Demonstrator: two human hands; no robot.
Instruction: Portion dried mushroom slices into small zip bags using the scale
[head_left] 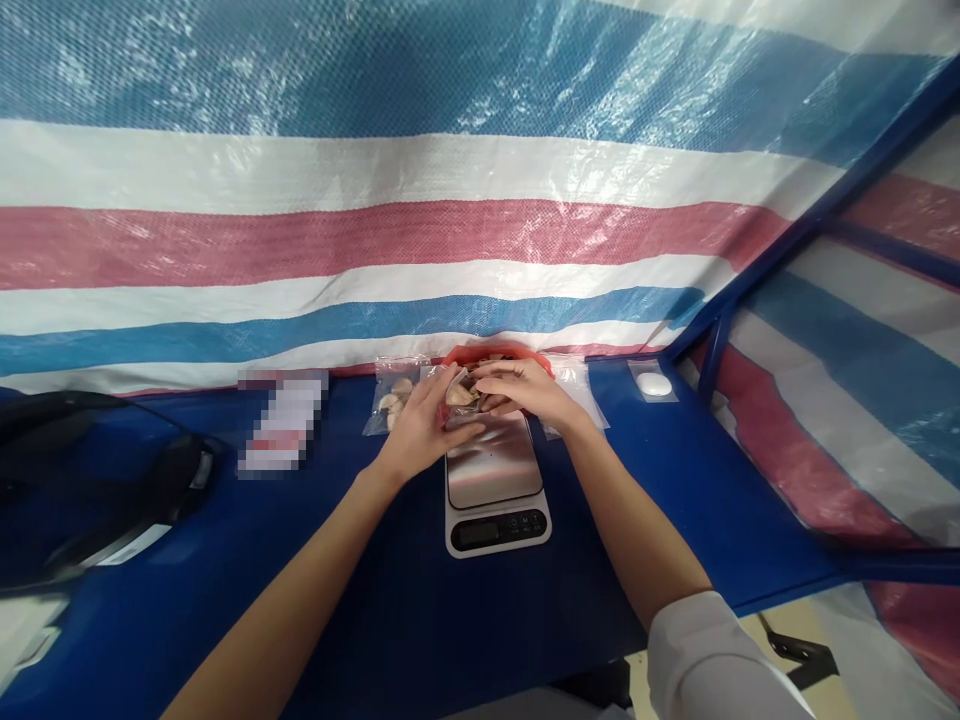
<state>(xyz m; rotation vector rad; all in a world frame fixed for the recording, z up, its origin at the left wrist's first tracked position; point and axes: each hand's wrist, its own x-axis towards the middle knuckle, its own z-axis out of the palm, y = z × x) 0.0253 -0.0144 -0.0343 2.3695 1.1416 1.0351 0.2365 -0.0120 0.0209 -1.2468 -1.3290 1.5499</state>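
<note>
Behind the kitchen scale (493, 470), my left hand (421, 425) is closed on the side of a clear plastic bag (459, 392) with pale brown dried slices inside. My right hand (531, 388) reaches in from the other side, its fingers curled down at the bag. What its fingertips grip, if anything, is hidden. Both hands are in front of a red-orange bowl (541, 358) holding more brown pieces, largely covered by the hands. Left of my left hand lies another clear bag (381, 400) with pale slices.
Clear plastic bags (589, 395) lie right of the bowl. A white oval object (654, 384) in clear wrap is farther right. A blurred-out packet (283, 425) and black headgear (161, 480) are on the left of the blue table (360, 620). A striped tarp (375, 240) hangs behind.
</note>
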